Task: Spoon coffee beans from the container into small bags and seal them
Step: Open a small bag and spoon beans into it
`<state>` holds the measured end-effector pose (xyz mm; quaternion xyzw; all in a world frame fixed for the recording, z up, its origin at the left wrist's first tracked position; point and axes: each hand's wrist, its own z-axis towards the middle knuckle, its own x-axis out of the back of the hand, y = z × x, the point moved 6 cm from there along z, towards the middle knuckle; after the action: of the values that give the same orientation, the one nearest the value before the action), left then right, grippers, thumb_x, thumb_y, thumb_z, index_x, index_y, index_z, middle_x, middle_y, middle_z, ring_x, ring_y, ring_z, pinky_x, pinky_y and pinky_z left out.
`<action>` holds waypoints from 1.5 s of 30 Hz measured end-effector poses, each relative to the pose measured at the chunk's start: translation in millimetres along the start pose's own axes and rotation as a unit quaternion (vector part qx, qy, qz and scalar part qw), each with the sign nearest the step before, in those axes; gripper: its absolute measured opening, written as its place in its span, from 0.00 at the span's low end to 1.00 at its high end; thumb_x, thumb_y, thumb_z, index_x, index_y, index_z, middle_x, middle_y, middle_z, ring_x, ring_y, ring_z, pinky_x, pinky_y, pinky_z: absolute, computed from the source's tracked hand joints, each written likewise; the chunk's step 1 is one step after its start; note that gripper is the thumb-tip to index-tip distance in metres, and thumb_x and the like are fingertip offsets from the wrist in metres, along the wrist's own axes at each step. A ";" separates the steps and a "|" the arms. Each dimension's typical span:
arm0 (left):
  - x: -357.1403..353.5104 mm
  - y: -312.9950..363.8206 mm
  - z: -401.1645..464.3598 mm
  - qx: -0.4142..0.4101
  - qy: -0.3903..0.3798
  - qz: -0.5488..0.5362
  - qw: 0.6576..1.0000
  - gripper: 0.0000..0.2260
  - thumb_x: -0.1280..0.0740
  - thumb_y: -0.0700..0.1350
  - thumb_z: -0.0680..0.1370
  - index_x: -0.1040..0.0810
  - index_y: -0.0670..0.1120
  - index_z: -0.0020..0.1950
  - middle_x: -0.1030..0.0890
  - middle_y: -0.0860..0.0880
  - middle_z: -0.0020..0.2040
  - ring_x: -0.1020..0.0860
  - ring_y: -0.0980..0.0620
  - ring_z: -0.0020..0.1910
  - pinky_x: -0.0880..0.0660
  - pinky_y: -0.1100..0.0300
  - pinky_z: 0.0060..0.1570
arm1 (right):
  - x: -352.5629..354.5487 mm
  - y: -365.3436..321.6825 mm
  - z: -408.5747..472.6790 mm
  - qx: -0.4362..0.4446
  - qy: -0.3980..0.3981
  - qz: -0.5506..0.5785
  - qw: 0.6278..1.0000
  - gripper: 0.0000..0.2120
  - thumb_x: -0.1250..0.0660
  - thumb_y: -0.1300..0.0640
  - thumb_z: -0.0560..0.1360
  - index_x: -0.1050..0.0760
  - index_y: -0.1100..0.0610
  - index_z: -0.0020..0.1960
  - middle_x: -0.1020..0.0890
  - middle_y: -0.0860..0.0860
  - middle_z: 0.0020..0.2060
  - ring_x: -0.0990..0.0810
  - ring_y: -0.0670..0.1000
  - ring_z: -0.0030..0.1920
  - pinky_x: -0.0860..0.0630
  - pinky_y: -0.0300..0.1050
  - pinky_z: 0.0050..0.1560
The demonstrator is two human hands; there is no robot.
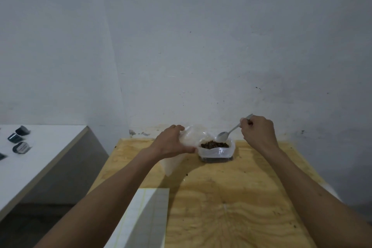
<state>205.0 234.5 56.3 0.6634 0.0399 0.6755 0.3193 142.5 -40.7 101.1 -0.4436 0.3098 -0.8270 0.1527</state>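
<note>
Gripping spoon over container rim, right hand; left hand clutches bag (table's far edge).

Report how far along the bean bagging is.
Nothing looks finished: no filled or sealed bag shows. In hand: the left hand holds a clear bag beside the container of coffee beans, while the right hand holds the spoon over them. Filling and sealing remain.

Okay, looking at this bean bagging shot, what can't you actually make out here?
Head view only:
- Bag mouth: the left hand covers it, so open or sealed is unclear.
- Spoon bowl: too small to tell if it holds beans.
- Container depth: its cloudy wall hides it.
- Dark items on the side table: too small to identify.
</note>
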 end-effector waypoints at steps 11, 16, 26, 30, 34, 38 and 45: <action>-11.1 -0.1 3.5 0.002 -0.017 0.007 1.000 0.44 0.23 0.65 0.68 0.32 0.45 0.77 0.26 0.47 0.70 0.26 0.47 0.67 0.27 0.51 0.64 | -61.5 56.5 -37.7 -0.243 -0.050 0.187 0.951 0.14 0.34 0.57 0.79 0.16 0.64 0.40 0.16 0.57 0.32 0.19 0.54 0.31 0.19 0.52 0.40; -3.6 -7.0 1.1 0.003 -0.019 0.000 1.000 0.43 0.22 0.65 0.68 0.31 0.45 0.76 0.25 0.47 0.70 0.26 0.48 0.65 0.27 0.53 0.62 | -56.6 65.2 -29.8 -0.295 -0.037 0.260 0.918 0.12 0.32 0.60 0.77 0.17 0.64 0.39 0.17 0.54 0.31 0.23 0.52 0.28 0.26 0.46 0.32; 3.0 -9.5 -3.7 0.004 -0.030 0.009 1.000 0.43 0.22 0.64 0.68 0.32 0.45 0.76 0.25 0.47 0.69 0.26 0.47 0.65 0.28 0.55 0.59 | -27.3 35.7 -10.7 -0.237 -0.056 0.302 0.922 0.11 0.33 0.60 0.79 0.18 0.65 0.41 0.20 0.55 0.32 0.25 0.51 0.28 0.27 0.45 0.31; 0.5 -3.5 -4.4 -0.003 -0.031 0.013 0.999 0.42 0.22 0.63 0.69 0.32 0.45 0.76 0.25 0.47 0.69 0.26 0.47 0.65 0.28 0.55 0.59 | -28.3 15.1 -11.5 -0.212 -0.064 0.296 0.929 0.12 0.32 0.59 0.78 0.17 0.65 0.40 0.18 0.54 0.31 0.24 0.50 0.27 0.26 0.44 0.31; -0.9 2.6 -6.1 -0.010 -0.032 0.012 0.999 0.42 0.22 0.62 0.70 0.32 0.45 0.76 0.26 0.47 0.70 0.26 0.47 0.66 0.27 0.54 0.60 | -28.4 -14.7 -19.6 -0.140 -0.079 0.245 0.956 0.14 0.33 0.57 0.80 0.17 0.63 0.40 0.18 0.52 0.30 0.22 0.47 0.26 0.25 0.42 0.31; -3.5 5.0 -8.0 -0.018 -0.034 0.027 0.999 0.41 0.23 0.62 0.71 0.32 0.44 0.77 0.25 0.46 0.70 0.26 0.47 0.65 0.27 0.54 0.59 | -24.5 -38.3 -23.2 -0.055 -0.081 0.193 0.976 0.15 0.34 0.54 0.82 0.16 0.60 0.42 0.16 0.51 0.33 0.21 0.43 0.26 0.24 0.37 0.31; -3.3 4.3 -4.1 -0.014 -0.025 0.019 0.999 0.40 0.22 0.62 0.69 0.31 0.46 0.75 0.24 0.47 0.67 0.26 0.48 0.59 0.25 0.53 0.58 | 0.7 -32.1 -13.0 -0.015 -0.014 0.133 0.991 0.14 0.36 0.56 0.82 0.16 0.59 0.43 0.15 0.56 0.34 0.18 0.53 0.30 0.18 0.51 0.39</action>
<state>199.3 231.0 55.0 0.6761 0.0098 0.6651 0.3169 132.1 -11.7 117.0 -0.4121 0.3762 -0.7884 0.2590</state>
